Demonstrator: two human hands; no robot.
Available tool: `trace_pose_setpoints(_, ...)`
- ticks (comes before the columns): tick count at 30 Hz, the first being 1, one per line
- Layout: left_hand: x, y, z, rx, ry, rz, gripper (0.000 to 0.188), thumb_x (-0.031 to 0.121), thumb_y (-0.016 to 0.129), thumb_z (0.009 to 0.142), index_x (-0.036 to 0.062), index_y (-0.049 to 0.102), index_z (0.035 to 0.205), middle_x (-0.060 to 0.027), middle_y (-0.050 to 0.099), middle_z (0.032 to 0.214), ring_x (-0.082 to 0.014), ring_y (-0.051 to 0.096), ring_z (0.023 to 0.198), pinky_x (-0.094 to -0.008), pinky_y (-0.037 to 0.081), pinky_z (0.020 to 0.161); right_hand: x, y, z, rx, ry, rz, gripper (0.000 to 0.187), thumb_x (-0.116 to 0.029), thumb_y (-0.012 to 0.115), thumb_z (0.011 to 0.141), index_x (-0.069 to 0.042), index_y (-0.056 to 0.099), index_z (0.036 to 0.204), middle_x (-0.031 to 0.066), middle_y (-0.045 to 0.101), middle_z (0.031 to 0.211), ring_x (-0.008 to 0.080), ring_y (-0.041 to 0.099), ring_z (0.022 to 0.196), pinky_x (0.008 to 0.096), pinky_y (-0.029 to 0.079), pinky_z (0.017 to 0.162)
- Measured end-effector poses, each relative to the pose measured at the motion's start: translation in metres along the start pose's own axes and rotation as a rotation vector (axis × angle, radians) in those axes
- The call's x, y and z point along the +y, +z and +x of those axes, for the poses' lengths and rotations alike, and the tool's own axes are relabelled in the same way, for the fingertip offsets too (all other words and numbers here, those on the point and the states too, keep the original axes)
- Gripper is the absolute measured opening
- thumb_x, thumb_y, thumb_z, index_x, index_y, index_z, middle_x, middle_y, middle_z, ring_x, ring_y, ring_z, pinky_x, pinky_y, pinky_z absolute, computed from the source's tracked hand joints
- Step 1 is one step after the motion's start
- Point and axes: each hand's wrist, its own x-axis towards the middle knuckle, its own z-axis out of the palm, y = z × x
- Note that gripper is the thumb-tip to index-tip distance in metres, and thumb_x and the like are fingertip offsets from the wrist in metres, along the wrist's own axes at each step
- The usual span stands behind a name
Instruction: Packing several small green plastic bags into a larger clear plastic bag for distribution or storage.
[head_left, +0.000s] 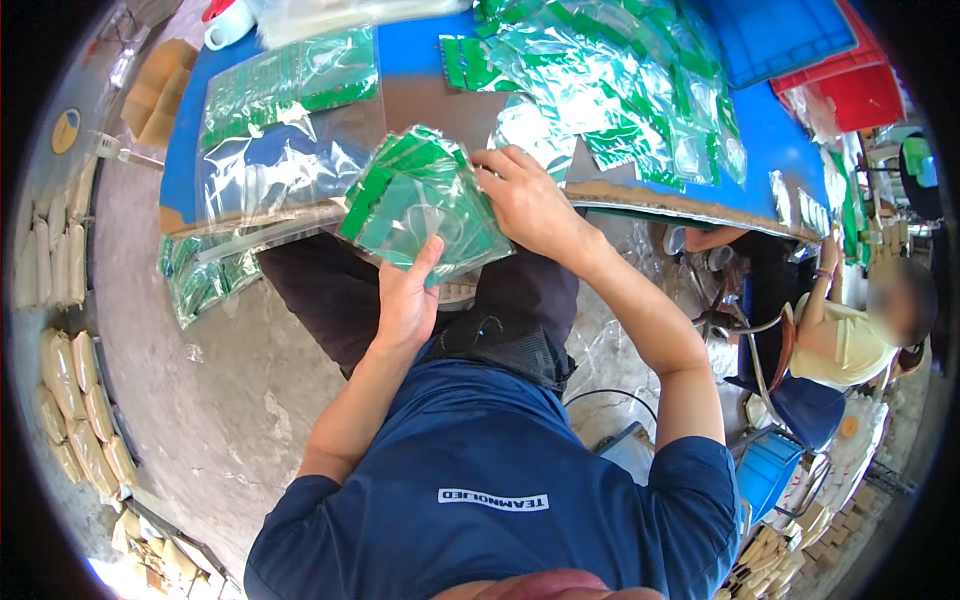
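Navy short-sleeved shirt [490, 430] closest to the lens, a pale lettered label across its chest. Wearer's dark trousers [325, 290] beyond it, legs apart, knees toward the worktop [420, 115], which is blue with a worn brown strip.

Left hand [405, 300]: grip closed on a fanned bundle of clear-and-green packets [425, 205], thumb lying over the lower part, the other fingers mostly hidden underneath. Bundle is held in front of the worktop's near edge, its top overlapping that edge in view, packets turned at slightly different angles. Right hand [530, 200]: at the bundle's upper right side, fingers bent; cannot tell whether that grip pinches a packet or only rests against it.

Worktop, left: shiny clear sheets [285, 165] reaching the near edge, rows of green-banded packets [290, 85] behind them. Right: large loose heap of similar packets [640, 95], overlapping and glinting. Far left corner: white mug [230, 25] with something red at its mouth. Far right: blue tray [780, 40] beside a red crate [850, 85].

Around: open cardboard box [160, 95] left of the worktop; stacked pale sacks [75, 385] along the left; grey floor [220, 400]. Right, another person in a yellow top [840, 345], seated, near a blue bin [768, 470].
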Motion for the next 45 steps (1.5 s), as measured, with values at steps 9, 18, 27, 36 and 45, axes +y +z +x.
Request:
trace_pose_setpoints(9, 0.010, -0.034, 0.007, -0.043, -0.181, -0.048, 0.052, 0.007, 0.067, 0.092, 0.0030, 0.045, 0.140, -0.0092, 0.057, 0.136, -0.0245, 0.055, 0.126, -0.0429, 0.043, 0.110, 0.043, -0.035, -0.018, -0.033, -0.015, -0.228, 0.038, -0.011, 0.055, 0.087, -0.001, 0.062, 0.123, 0.0172, 0.053, 0.138, 0.0355, 0.044, 0.133, 0.0520, 0.034, 0.111)
trace_pose_setpoints(18, 0.001, -0.025, -0.002, -0.057, -0.220, -0.122, 0.055, 0.006, 0.068, 0.091, 0.0091, 0.047, 0.142, -0.0071, 0.056, 0.138, -0.0253, 0.054, 0.128, -0.0449, 0.041, 0.111, 0.016, -0.003, 0.017, -0.057, 0.232, 0.121, 0.039, -0.021, 0.071, 0.088, 0.000, 0.063, 0.120, 0.0202, 0.060, 0.103, 0.0375, 0.064, 0.084, 0.0446, 0.052, 0.074)
trace_pose_setpoints(27, 0.015, -0.027, -0.008, 0.004, -0.063, 0.096, 0.058, 0.009, 0.067, 0.093, 0.0069, 0.041, 0.145, -0.0080, 0.054, 0.139, -0.0245, 0.053, 0.127, -0.0428, 0.042, 0.109, 0.051, 0.017, 0.039, -0.032, 0.075, -0.309, 0.080, -0.054, 0.062, 0.088, -0.004, 0.041, 0.147, 0.0175, 0.037, 0.156, 0.0442, 0.029, 0.144, 0.0567, 0.023, 0.118)
trace_pose_setpoints(36, 0.034, -0.073, 0.004, -0.227, -0.162, -0.126, 0.055, 0.010, 0.076, 0.086, 0.0058, 0.051, 0.135, -0.0088, 0.063, 0.127, -0.0255, 0.058, 0.122, -0.0464, 0.046, 0.106, -0.022, 0.008, -0.007, 0.444, 0.466, 0.513, 0.017, -0.011, 0.061, 0.098, 0.000, 0.058, 0.111, 0.0050, 0.067, 0.089, 0.0126, 0.058, 0.074, 0.0282, 0.046, 0.066)
trace_pose_setpoints(45, 0.000, -0.035, 0.019, -0.155, -0.250, -0.097, 0.047, 0.003, 0.066, 0.092, 0.0072, 0.051, 0.136, -0.0070, 0.062, 0.130, -0.0234, 0.059, 0.122, -0.0441, 0.046, 0.107, 0.041, -0.050, -0.018, 0.310, 0.348, -0.017, 0.048, -0.034, 0.052, 0.102, -0.005, 0.051, 0.139, 0.0224, 0.057, 0.136, 0.0360, 0.052, 0.130, 0.0477, 0.039, 0.108)
